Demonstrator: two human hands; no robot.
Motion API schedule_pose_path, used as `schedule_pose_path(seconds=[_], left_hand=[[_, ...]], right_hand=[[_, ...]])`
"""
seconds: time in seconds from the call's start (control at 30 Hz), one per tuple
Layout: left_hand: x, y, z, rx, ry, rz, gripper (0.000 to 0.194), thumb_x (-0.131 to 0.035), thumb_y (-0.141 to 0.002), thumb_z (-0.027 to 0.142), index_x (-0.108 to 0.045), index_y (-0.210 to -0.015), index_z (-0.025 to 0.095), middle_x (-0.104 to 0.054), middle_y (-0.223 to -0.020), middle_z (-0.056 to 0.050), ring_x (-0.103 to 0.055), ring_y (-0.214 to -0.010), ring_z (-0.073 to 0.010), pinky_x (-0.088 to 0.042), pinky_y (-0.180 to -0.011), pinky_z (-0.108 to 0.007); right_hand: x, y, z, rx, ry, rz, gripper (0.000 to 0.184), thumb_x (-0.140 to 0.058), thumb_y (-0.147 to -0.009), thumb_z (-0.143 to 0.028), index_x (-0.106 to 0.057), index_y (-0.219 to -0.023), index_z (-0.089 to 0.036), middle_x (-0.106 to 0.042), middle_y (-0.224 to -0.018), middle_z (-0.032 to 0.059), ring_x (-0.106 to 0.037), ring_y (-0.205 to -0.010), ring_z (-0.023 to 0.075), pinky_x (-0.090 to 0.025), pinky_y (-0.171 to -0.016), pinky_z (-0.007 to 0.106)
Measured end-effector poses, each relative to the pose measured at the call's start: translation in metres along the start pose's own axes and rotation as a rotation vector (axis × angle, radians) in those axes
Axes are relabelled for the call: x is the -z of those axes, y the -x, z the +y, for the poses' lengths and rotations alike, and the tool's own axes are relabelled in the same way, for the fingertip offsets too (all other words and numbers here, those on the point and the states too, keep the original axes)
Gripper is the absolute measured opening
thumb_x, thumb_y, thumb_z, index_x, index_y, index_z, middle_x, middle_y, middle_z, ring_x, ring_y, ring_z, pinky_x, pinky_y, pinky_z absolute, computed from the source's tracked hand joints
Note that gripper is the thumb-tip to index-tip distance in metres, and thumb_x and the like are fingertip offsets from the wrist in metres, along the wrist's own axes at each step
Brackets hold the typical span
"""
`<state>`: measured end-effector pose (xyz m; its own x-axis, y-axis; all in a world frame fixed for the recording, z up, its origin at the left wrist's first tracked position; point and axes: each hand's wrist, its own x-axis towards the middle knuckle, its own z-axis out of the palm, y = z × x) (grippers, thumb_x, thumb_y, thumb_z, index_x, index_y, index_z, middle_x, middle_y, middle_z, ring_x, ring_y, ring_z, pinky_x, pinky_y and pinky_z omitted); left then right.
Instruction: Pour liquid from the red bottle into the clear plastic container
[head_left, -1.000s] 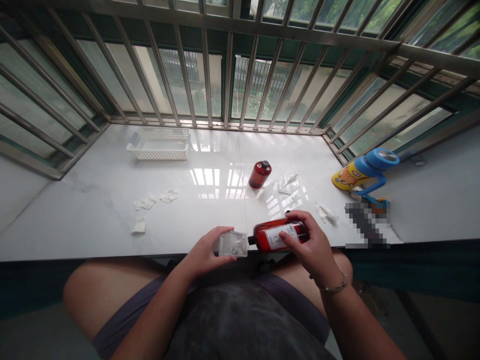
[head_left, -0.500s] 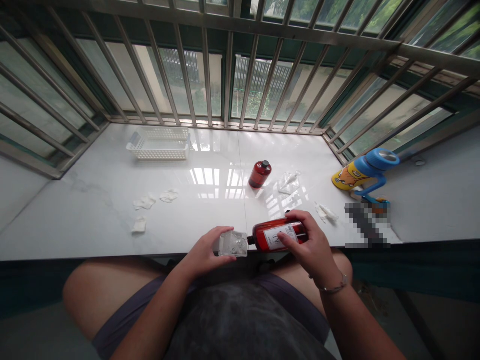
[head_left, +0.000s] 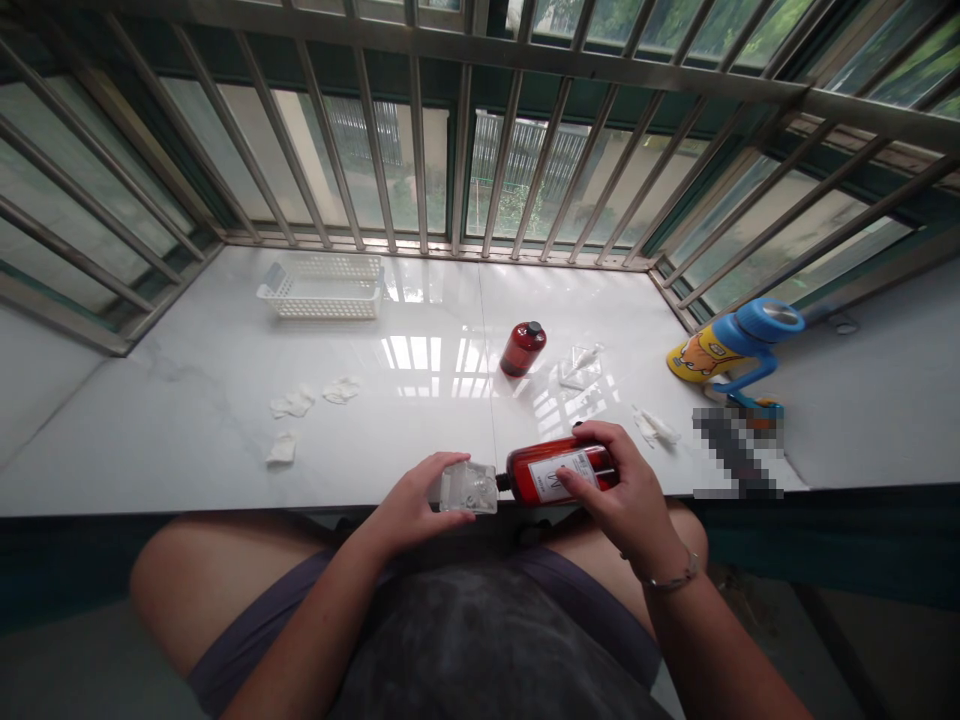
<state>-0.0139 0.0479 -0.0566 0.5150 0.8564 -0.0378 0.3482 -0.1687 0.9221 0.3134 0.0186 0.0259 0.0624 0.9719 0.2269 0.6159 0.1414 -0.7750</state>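
My left hand [head_left: 420, 505] is closed around a clear, square glass container [head_left: 469, 488], thumb and fingers on opposite sides. In my right hand [head_left: 619, 485] lies a red-brown bottle [head_left: 536, 472] with a white label, tipped nearly level. Its dark narrow neck points left and meets the container's right edge; whether liquid is flowing I cannot make out. Both are held over the counter's front edge, above my lap. Behind them a second red-brown bottle [head_left: 523, 350] with a black cap stands upright on the white counter [head_left: 420, 420].
A white perforated basket [head_left: 322, 305] sits at the back left. Crumpled tissues [head_left: 292, 402] lie nearer. Right of the standing bottle are a clear flat piece [head_left: 580, 368] and a white tissue [head_left: 656, 428]. A yellow-and-blue flask [head_left: 720, 345] stands far right. Metal bars [head_left: 457, 160] line the window.
Both hands keep nearly the same pose, bottle neck at the container. The whole view has shifted very slightly; nothing was let go or picked up.
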Motion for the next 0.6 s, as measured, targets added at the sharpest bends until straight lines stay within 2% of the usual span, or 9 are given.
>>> schedule_pose_path(seconds=[0.6], left_hand=[[-0.0005, 0.0006, -0.0002, -0.011, 0.003, 0.002, 0.074, -0.091, -0.085, 0.044, -0.057, -0.15, 0.032, -0.063, -0.151, -0.008, -0.061, -0.14, -0.0314, -0.049, -0.12, -0.046]], right_hand=[[0.0025, -0.0091, -0.005, 0.152, 0.035, -0.03, 0.046, -0.084, -0.092, -0.05, -0.063, -0.129, -0.031, -0.064, -0.129, 0.007, -0.065, -0.114, 0.0293, -0.056, -0.096, 0.044]])
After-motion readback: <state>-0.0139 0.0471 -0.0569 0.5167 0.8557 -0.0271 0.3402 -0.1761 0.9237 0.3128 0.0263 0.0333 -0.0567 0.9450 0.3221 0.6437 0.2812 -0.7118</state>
